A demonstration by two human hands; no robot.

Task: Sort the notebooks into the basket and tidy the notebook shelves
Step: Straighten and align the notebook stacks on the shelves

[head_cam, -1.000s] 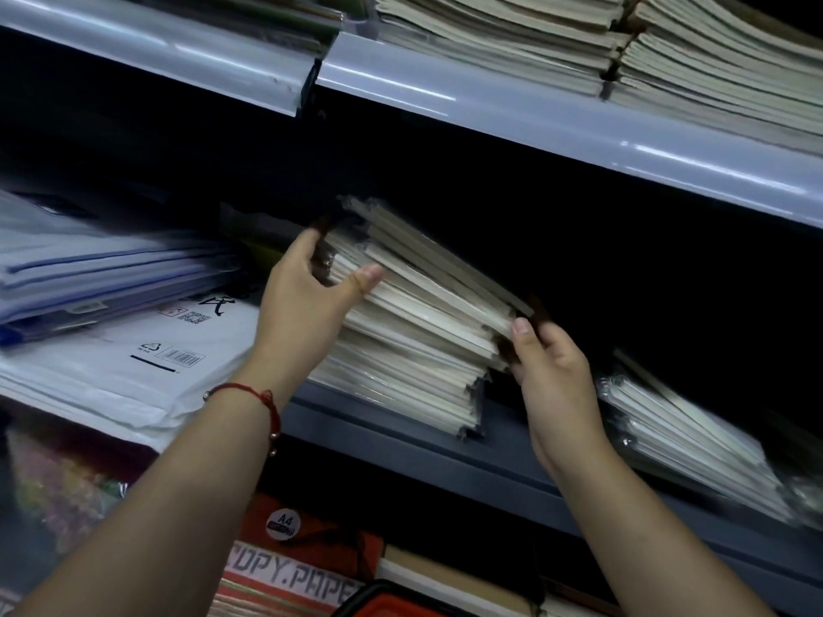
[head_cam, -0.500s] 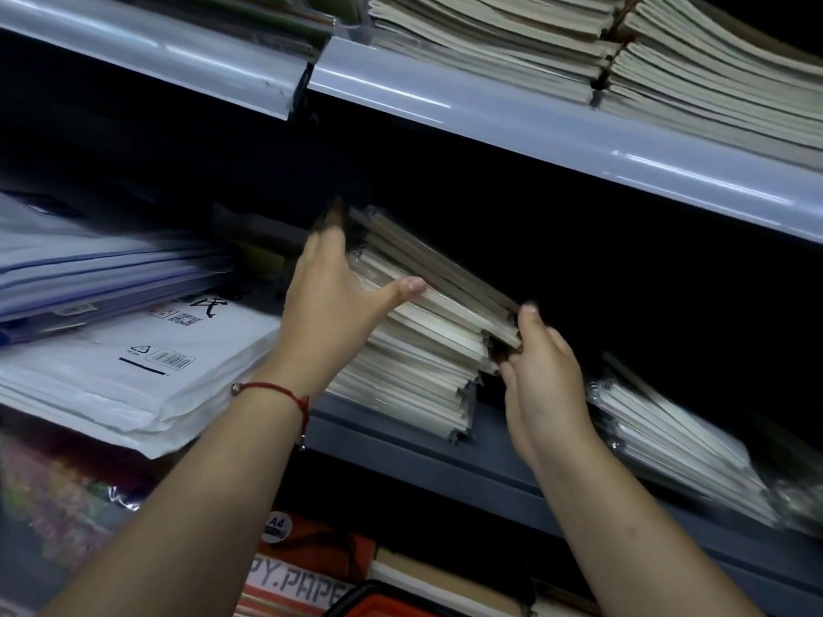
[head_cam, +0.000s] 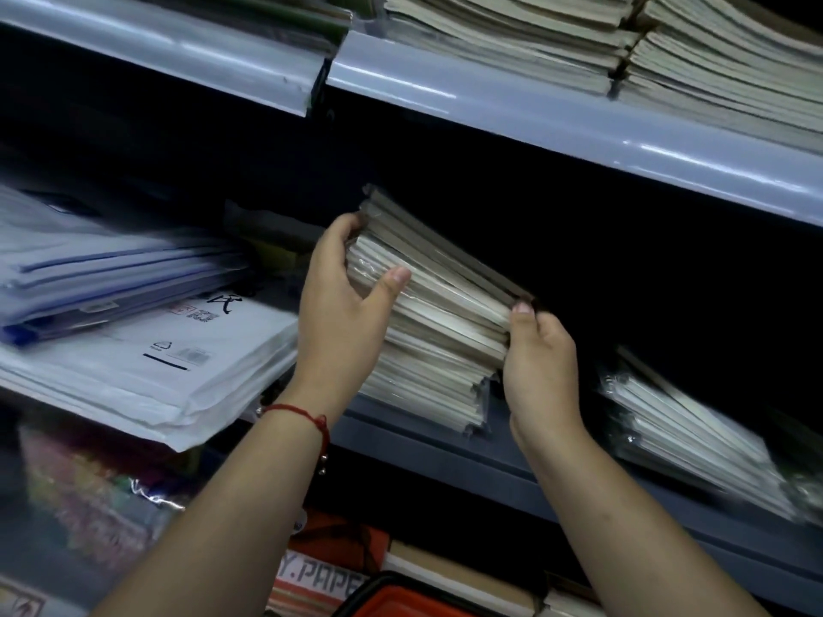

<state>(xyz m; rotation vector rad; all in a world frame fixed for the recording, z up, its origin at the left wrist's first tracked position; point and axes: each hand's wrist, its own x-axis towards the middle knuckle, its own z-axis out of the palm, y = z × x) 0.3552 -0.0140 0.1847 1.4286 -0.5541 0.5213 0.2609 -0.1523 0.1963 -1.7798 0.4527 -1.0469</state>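
Two hands, left hand [head_cam: 340,300], right hand [head_cam: 541,358], gripping notebook stack [head_cam: 441,313]

We read little here. On the red box [head_cam: 329,567] at the bottom centre of the frame, white capitals give "Y.PAPE", cut off at both ends. On the white packet [head_cam: 178,349] at left we see one black handwritten character, a recycling triangle, a small barcode and a red stamp, all too blurred to read.
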